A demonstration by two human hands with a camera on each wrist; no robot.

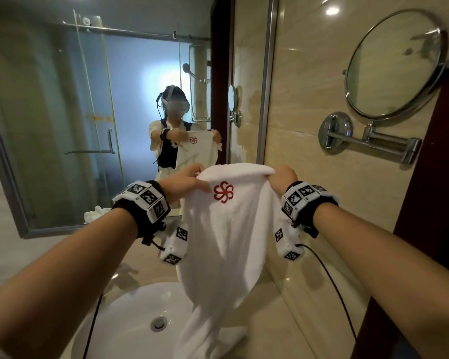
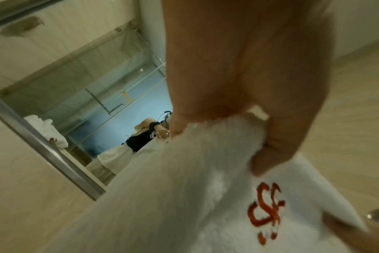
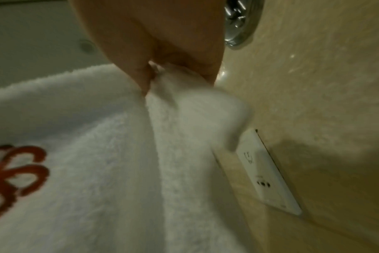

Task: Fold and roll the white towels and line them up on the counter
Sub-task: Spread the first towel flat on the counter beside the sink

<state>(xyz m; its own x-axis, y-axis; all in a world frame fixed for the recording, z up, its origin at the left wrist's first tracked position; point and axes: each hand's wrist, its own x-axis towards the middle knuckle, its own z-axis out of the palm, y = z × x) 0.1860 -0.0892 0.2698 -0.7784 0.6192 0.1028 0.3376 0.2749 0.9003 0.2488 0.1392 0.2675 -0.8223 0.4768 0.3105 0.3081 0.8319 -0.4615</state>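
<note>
A white towel (image 1: 226, 234) with a red flower emblem (image 1: 223, 192) hangs in the air over the counter, its lower end trailing onto the sink's right rim. My left hand (image 1: 192, 180) pinches its top left corner and my right hand (image 1: 280, 177) pinches the top right corner. In the left wrist view my thumb and fingers (image 2: 270, 147) clamp the towel (image 2: 173, 196) edge beside the emblem. In the right wrist view my fingers (image 3: 154, 68) grip a bunched towel (image 3: 97, 171) corner. Another white towel (image 1: 95, 213) lies crumpled at the counter's back left.
A white sink (image 1: 130, 320) sits below my arms in the beige counter (image 1: 283, 320). A large wall mirror (image 1: 88, 112) faces me. A round chrome mirror on an arm (image 1: 394, 66) juts from the right wall. A wall socket (image 3: 266, 172) is near my right hand.
</note>
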